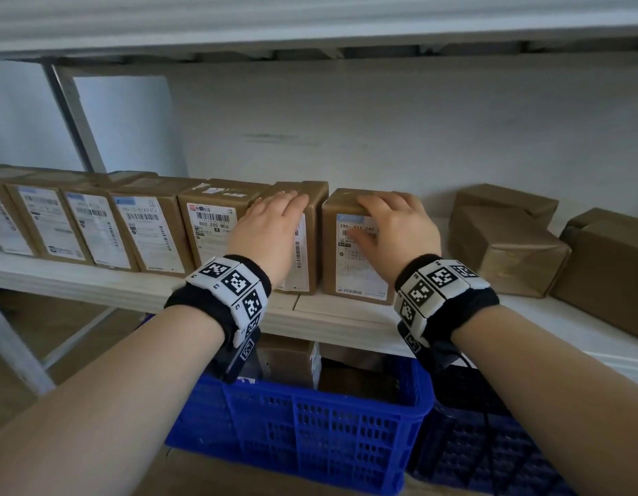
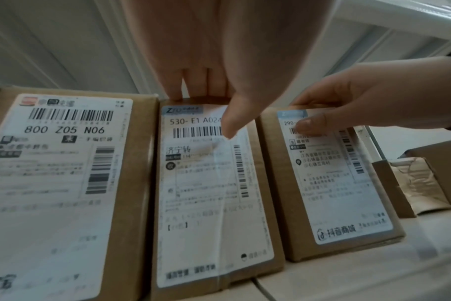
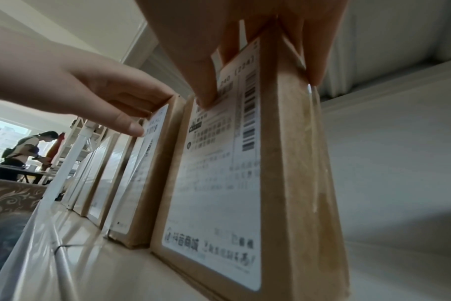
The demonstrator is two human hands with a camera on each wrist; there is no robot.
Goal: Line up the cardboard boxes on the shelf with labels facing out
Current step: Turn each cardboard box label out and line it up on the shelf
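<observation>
My left hand (image 1: 271, 229) rests on the 530 box (image 2: 214, 193), fingers laid over its top edge and thumb down on the label's barcode — a loose hold, not a tight clamp. My right hand (image 1: 396, 223) grips the 290 box (image 1: 356, 252) the same way: fingers hooked over the top, thumb pressed on the upper part of its label. Both boxes stand upright on the shelf (image 1: 346, 316) with labels facing me, a narrow gap between them.

To the left the 800 box (image 1: 212, 227) and the rest of the row (image 1: 77, 223) stand label-out. To the right, three unsorted boxes (image 1: 507, 245) lie at angles, showing plain cardboard.

The head view alone shows the blue crate (image 1: 310, 424) below the shelf. The left wrist view reads the label text clearly; the right wrist view shows my little finger running down the 290 box's side — and a person (image 3: 26, 150) at a table far off.
</observation>
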